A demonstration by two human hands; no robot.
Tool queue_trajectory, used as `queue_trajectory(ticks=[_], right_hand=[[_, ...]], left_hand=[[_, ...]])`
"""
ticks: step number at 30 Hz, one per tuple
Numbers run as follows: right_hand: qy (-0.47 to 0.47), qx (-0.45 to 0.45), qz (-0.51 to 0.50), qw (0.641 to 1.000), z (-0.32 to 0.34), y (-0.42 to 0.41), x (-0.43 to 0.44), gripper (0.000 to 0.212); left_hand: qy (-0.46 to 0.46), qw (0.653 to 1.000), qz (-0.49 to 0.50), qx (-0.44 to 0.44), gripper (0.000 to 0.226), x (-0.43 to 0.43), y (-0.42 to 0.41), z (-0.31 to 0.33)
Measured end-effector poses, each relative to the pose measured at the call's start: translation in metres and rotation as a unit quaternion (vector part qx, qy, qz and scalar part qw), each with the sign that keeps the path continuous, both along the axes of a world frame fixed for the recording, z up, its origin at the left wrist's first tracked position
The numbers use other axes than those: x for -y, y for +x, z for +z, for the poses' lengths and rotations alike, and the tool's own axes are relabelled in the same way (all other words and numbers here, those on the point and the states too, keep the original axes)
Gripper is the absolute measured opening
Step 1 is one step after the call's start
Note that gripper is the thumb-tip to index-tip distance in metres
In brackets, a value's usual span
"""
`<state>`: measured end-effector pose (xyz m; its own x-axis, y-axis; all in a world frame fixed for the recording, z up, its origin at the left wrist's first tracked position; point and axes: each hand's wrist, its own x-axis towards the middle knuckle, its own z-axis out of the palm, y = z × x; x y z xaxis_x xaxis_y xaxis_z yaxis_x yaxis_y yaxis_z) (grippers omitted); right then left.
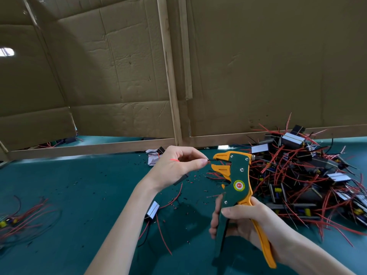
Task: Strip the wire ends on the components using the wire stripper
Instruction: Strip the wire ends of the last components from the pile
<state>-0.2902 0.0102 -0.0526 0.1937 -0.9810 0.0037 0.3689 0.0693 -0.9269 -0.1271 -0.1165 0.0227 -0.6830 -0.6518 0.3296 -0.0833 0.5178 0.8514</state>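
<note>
Wire end (211, 160), black and thin, sat between the orange jaws at the head of the wire stripper (237, 175), which stood open around it. My left hand (178, 165) pinched that wire between thumb and forefinger just left of the jaws, with a red wire (174, 160) looped across the same fingers and what looked like its dark component (181, 179) hanging below my palm. My right hand (244, 221) was wrapped round the handles below the stripper's head, fingers on the green one, the orange one against my palm; the handles were spread, so I judged the squeeze not yet made.

Left of the stripper and lower, another component (152, 209) lay on the green table (79, 185) with red leads trailing. Specks of cut insulation (190, 179) were scattered around it. Right of the stripper rose the pile of components (309, 175), a tangle of red and black leads. Far to the left lay a smaller bundle (25, 215).

The risks as I saw them: the wire was seated shallow, so a squeeze could miss or take too little; if I pulled with the left hand during the squeeze, strands could tear; my fingertips were close to the jaws.
</note>
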Motion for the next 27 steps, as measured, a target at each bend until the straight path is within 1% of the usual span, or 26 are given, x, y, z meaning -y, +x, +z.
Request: queue_trajectory(ticks=[4,8,13,15,17,18,20,22,24,27], right_hand=[[0.004,0.001,-0.008,1.000,0.006,0.003,-0.002,0.026],[0.020,-0.006,-0.030,0.999,0.012,0.006,-0.004,0.024],[0.045,-0.044,-0.053,0.997,0.017,0.008,-0.011,0.019],[0.064,-0.070,-0.077,0.993,0.016,0.009,-0.009,0.023],[0.088,-0.113,-0.103,0.984,0.014,0.008,-0.007,0.035],[0.089,-0.100,-0.116,0.984,0.013,0.008,-0.007,0.038],[0.070,-0.045,-0.128,0.988,0.011,0.005,-0.009,0.037],[0.042,0.024,-0.098,0.994,0.010,0.000,-0.008,0.034],[0.028,0.066,-0.076,0.995,0.010,-0.001,-0.002,0.027],[0.017,0.059,-0.079,0.995,0.007,-0.003,0.002,0.025]], left_hand=[[0.006,1.000,-0.005,0.021,0.011,-0.001,0.001,0.001],[0.011,0.999,-0.020,0.032,0.006,-0.002,0.000,0.001],[0.002,0.998,-0.047,0.029,0.007,-0.002,0.003,0.001],[0.021,0.997,-0.064,0.025,0.007,-0.002,0.005,0.001],[0.073,0.994,-0.080,0.011,0.009,-0.001,0.008,-0.001],[0.098,0.991,-0.088,0.010,0.010,0.001,0.009,-0.003],[0.114,0.987,-0.107,0.028,0.015,0.003,0.008,-0.009],[0.109,0.988,-0.102,0.044,0.021,0.004,0.003,-0.015],[0.088,0.993,-0.058,0.052,0.025,0.004,-0.002,-0.019],[0.035,0.998,0.022,0.052,0.028,0.009,-0.003,-0.021]])
